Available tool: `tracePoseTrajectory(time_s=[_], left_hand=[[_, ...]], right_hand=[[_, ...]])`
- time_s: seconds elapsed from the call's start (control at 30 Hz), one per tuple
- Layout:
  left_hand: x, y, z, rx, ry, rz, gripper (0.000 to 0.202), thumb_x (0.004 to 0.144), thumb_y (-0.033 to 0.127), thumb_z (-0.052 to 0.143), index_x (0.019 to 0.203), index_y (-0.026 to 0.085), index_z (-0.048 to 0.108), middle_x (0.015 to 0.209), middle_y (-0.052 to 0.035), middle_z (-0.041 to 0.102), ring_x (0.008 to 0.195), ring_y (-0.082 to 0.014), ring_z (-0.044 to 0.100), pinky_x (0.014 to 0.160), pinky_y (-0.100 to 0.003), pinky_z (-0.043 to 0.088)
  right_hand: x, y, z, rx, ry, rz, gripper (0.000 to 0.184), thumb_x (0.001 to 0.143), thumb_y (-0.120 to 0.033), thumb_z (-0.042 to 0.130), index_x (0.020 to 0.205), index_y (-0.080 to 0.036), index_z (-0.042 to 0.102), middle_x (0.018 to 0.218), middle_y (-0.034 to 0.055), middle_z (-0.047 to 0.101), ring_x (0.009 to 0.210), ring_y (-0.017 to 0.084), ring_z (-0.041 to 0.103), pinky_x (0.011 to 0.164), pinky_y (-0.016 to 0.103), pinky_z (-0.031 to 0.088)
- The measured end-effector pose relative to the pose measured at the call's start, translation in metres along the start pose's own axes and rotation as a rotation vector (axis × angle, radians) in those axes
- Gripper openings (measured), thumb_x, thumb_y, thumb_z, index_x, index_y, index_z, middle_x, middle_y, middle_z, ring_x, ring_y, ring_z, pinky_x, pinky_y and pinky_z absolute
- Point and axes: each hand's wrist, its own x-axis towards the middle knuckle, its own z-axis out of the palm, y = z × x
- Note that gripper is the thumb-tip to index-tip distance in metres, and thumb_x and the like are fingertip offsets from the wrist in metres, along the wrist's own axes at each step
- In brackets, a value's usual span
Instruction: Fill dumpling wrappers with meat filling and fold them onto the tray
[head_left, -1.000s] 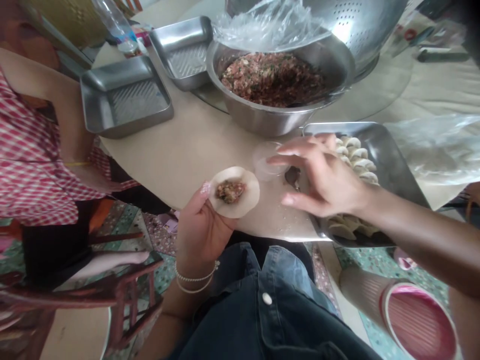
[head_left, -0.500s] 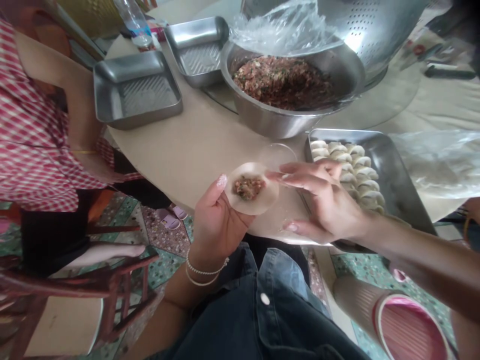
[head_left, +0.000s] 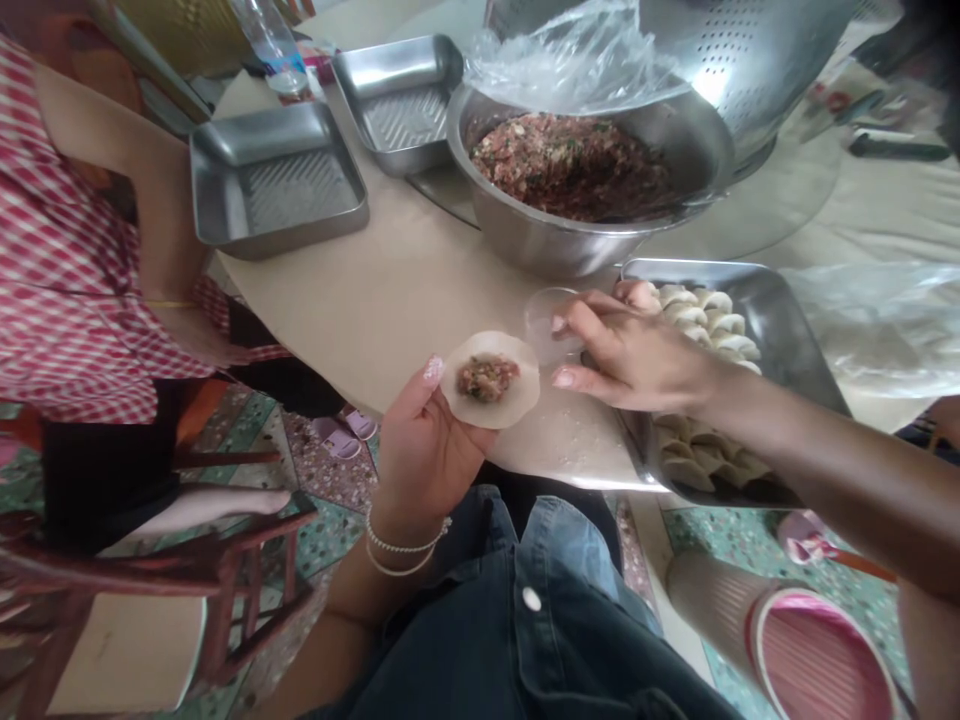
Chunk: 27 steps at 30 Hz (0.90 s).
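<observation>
A round dumpling wrapper (head_left: 517, 400) lies across the fingers of my left hand (head_left: 431, 450), the thumb at its left edge. On the wrapper's middle sits a lump of meat filling (head_left: 487, 378) flecked with green. My right hand (head_left: 637, 345) is at a small clear dish (head_left: 544, 312), its fingertips over the dish and partly hiding it. Thumb and fingers are apart, with nothing held between them. Beneath the right hand and forearm, rows of folded dumplings (head_left: 731, 325) fill part of a metal tray (head_left: 795, 350).
A big metal bowl (head_left: 540, 235) of filling (head_left: 555, 165) stands behind, with a plastic bag (head_left: 570, 60) over its rim. Metal trays (head_left: 277, 185) sit to the left, near a person in a checked shirt (head_left: 67, 250). A bin (head_left: 821, 650) stands on the floor at right.
My right hand has moved up from beside the wrapper to the clear dish. My left hand has shifted slightly left with the wrapper and filling.
</observation>
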Motion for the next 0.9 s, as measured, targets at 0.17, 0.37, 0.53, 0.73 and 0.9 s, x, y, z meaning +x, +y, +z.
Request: tracePoseTrajectory(time_s=[0.17, 0.37, 0.53, 0.73, 0.9], left_hand=[[0.002, -0.005, 0.001, -0.016, -0.060, -0.100, 0.045, 0.098, 0.031, 0.031, 0.103, 0.010, 0.070, 0.102, -0.0105, 0.076, 0.127, -0.0274, 0.056, 0.114, -0.048, 0.038], [0.000, -0.015, 0.006, 0.006, -0.213, -0.224, 0.051, 0.100, 0.035, 0.025, 0.114, 0.009, 0.066, 0.118, -0.0127, 0.070, 0.135, -0.0265, 0.048, 0.117, -0.045, 0.033], [-0.003, -0.012, 0.002, 0.003, -0.156, -0.206, 0.049, 0.100, 0.035, 0.026, 0.111, 0.011, 0.067, 0.109, -0.0111, 0.074, 0.131, -0.0265, 0.052, 0.115, -0.045, 0.036], [-0.006, 0.000, -0.002, -0.007, -0.022, -0.042, 0.047, 0.099, 0.034, 0.030, 0.106, 0.008, 0.069, 0.106, -0.0119, 0.074, 0.127, -0.0296, 0.055, 0.111, -0.048, 0.041], [-0.006, -0.001, -0.001, -0.002, -0.044, -0.019, 0.047, 0.098, 0.035, 0.032, 0.106, 0.007, 0.069, 0.106, -0.0128, 0.074, 0.129, -0.0300, 0.054, 0.113, -0.047, 0.038]], right_hand=[[-0.004, -0.022, -0.018, 0.221, 0.181, -0.054, 0.050, 0.095, -0.059, 0.034, 0.118, -0.015, 0.044, 0.112, 0.0126, 0.065, 0.109, 0.025, 0.060, 0.085, 0.044, 0.036], [-0.003, -0.046, -0.016, 0.305, 0.108, -0.081, 0.047, 0.097, -0.058, 0.031, 0.127, -0.022, 0.039, 0.117, 0.0075, 0.064, 0.114, 0.023, 0.058, 0.090, 0.044, 0.034], [0.008, -0.035, -0.019, 0.320, 0.150, -0.013, 0.054, 0.096, -0.062, 0.024, 0.124, -0.019, 0.041, 0.113, 0.0104, 0.065, 0.108, 0.025, 0.059, 0.086, 0.043, 0.037], [0.011, 0.002, -0.002, 0.067, -0.087, 0.128, 0.067, 0.093, -0.068, 0.013, 0.111, -0.014, 0.050, 0.094, 0.0109, 0.067, 0.100, 0.029, 0.059, 0.081, 0.044, 0.034], [0.011, -0.003, -0.001, 0.025, -0.031, 0.052, 0.066, 0.094, -0.067, 0.014, 0.112, -0.015, 0.049, 0.094, 0.0093, 0.067, 0.096, 0.026, 0.060, 0.082, 0.043, 0.033]])
